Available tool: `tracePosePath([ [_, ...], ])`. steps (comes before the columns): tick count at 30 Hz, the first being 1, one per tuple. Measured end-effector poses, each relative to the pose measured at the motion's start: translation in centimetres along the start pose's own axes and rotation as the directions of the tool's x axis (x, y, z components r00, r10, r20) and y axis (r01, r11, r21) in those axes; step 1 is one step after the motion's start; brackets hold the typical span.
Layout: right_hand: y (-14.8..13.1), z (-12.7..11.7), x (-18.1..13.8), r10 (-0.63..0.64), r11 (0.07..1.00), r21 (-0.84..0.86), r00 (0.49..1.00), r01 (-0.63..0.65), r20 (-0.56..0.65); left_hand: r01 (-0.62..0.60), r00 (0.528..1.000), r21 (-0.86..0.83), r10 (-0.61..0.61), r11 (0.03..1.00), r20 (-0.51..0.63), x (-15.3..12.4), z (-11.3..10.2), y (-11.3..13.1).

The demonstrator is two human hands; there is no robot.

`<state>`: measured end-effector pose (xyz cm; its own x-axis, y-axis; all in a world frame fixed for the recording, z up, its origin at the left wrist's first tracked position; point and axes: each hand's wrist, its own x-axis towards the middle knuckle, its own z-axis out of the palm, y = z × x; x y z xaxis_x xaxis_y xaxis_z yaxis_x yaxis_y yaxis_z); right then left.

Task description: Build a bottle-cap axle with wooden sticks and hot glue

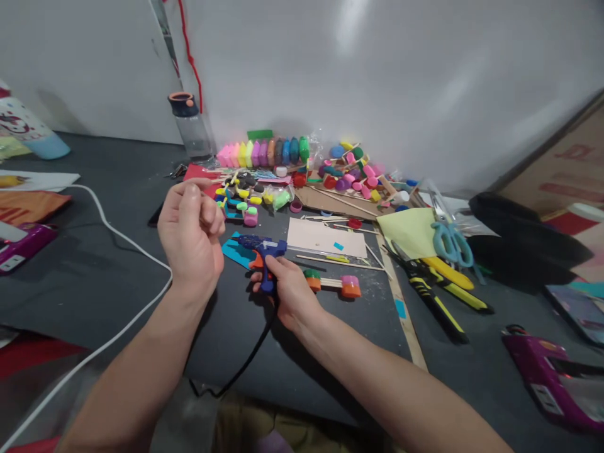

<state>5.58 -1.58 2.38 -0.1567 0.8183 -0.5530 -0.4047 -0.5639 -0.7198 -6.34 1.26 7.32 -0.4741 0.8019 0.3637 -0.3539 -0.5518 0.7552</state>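
My right hand is wrapped round the handle of a blue hot glue gun with an orange trigger. Its nozzle points left, over a bright blue piece on the dark table, and a black cord hangs from the handle. My left hand is raised to the left of the nozzle, palm towards me, fingers curled in; whatever they may hold is hidden. Just right of my right hand lies a small piece with green, orange and pink blocks joined by sticks. Behind the glue gun is a pale board with thin sticks around it.
Coloured clay pots line the wall beside a water bottle. Small colourful pieces are heaped at the back. Pliers, scissors and a purple tool lie right. A white cable crosses the left side.
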Motion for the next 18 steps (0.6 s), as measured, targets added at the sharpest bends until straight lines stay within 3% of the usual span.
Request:
tracePosePath([
  [6, 0.1, -1.3, -0.9, 0.004, 0.998, -0.067, 1.000, -0.005, -0.018, 0.038, 0.999, 0.021, -0.038, 0.999, 0.024, -0.4, 0.2, -0.3],
  [12, 0.9, -0.9, 0.5, -0.017, 0.993, -0.115, 1.000, 0.016, -0.011, 0.049, 0.998, 0.037, -0.050, 0.998, 0.038, -0.5, 0.2, -0.7],
  [18, 0.4, -1.2, 0.1, -0.121, 0.986, -0.111, 0.992, 0.124, 0.031, 0.104, 0.994, 0.062, -0.107, 0.993, 0.036, -0.6, 0.3, -0.6],
])
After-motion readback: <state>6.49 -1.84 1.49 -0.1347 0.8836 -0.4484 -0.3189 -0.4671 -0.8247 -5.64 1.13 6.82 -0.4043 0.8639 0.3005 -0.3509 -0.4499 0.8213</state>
